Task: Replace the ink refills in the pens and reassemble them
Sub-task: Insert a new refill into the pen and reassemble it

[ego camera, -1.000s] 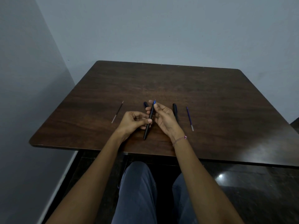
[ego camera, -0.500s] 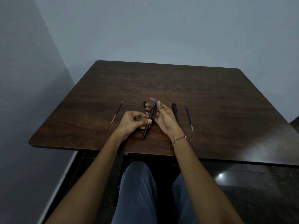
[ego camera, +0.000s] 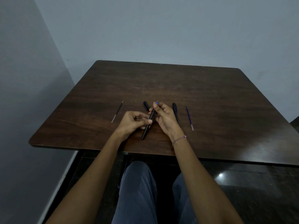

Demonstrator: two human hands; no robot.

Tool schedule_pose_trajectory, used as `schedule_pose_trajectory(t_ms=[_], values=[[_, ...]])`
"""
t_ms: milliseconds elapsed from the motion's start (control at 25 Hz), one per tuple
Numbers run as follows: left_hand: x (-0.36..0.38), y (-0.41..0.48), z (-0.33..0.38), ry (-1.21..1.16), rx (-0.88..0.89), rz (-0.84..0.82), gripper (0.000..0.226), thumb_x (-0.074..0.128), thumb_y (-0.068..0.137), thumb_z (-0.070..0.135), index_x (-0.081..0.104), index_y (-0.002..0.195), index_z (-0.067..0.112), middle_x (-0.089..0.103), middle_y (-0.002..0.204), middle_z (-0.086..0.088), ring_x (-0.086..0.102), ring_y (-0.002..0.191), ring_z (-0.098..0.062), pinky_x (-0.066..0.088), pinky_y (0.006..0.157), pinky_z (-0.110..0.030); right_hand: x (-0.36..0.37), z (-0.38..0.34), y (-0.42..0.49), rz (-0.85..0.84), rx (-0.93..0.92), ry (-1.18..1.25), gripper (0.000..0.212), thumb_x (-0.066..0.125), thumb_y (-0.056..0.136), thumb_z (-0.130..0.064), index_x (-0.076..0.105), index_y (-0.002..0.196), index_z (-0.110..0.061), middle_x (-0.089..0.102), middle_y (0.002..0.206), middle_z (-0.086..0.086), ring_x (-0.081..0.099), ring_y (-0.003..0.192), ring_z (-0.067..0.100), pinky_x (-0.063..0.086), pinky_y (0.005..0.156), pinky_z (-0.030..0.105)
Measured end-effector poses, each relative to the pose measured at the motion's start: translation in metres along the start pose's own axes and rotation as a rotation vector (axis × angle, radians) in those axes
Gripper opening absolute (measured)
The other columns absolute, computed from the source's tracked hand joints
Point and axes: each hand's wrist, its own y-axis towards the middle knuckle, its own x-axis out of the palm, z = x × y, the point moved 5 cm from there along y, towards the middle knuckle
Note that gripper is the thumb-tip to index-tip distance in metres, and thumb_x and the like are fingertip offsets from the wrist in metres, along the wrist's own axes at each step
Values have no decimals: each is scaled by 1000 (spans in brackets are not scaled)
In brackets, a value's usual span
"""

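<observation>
My left hand [ego camera: 134, 121] grips the middle of a black pen barrel [ego camera: 147, 128], which slants from near the table's front edge up and away. My right hand [ego camera: 166, 118] pinches the pen's far end, where a blue tip [ego camera: 157, 103] pokes out past the fingertips. Behind the hands a black pen cap [ego camera: 146, 105] lies on the dark wooden table [ego camera: 210, 97]. A second black pen [ego camera: 175, 109] lies just right of my right hand. A blue refill [ego camera: 189, 117] lies further right. A thin dark refill [ego camera: 117, 111] lies to the left.
The table fills the corner between a grey back wall and a left wall. Its front edge runs just in front of my knees, which are in blue trousers [ego camera: 137, 191]. A bracelet [ego camera: 178, 139] circles my right wrist. Dark glossy floor shows at the lower right.
My right fingers have closed further around the pen's blue tip end. The pen and my left hand have stayed almost where they were.
</observation>
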Motion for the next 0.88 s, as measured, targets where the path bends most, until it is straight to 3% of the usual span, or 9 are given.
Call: schedule_pose_trajectory(t_ms=[120, 200, 280, 400, 720, 880], values=[[0, 0, -1, 13, 1, -5, 20, 80, 64, 19, 72, 82, 14, 74, 71, -1, 70, 67, -10, 53, 56, -16, 0, 1, 1, 10, -13, 5, 12, 56, 90, -5, 60, 83, -14, 66, 67, -7, 62, 73, 8, 56, 70, 24], [0, 1, -1, -3, 5, 10, 16, 80, 66, 15, 72, 80, 16, 74, 70, -1, 70, 66, -10, 53, 55, -16, 0, 1, 1, -12, -8, 73, 9, 54, 92, -13, 63, 93, -12, 70, 75, -1, 65, 81, 14, 57, 73, 26], [-1, 1, -2, -21, 8, 21, 17, 80, 65, 17, 72, 80, 17, 74, 70, -1, 70, 65, -11, 53, 55, -17, 1, 0, 0, -70, -5, 142, 20, 52, 93, -16, 64, 108, -12, 73, 88, 4, 69, 90, 15, 56, 78, 27], [-2, 1, -3, -25, 9, 30, 15, 79, 69, 11, 72, 82, 15, 74, 70, -2, 71, 66, -12, 54, 55, -18, 2, -1, -2, -151, -26, 127, 27, 47, 94, -4, 61, 116, -13, 73, 98, 5, 68, 99, 15, 55, 83, 26], [-1, 0, -1, 2, -5, 22, 14, 77, 72, 7, 72, 81, 15, 74, 70, 0, 71, 67, -10, 55, 56, -17, -3, -2, 1, -35, -52, 31, 27, 60, 84, 4, 67, 102, -15, 74, 83, 0, 70, 82, 10, 56, 72, 22], [0, 0, 0, 22, -10, 14, 12, 77, 73, 7, 72, 80, 15, 74, 69, 0, 71, 66, -9, 53, 54, -16, -3, -1, 3, 3, -75, 2, 27, 61, 83, 6, 66, 98, -15, 72, 80, -7, 67, 81, 5, 54, 74, 19]])
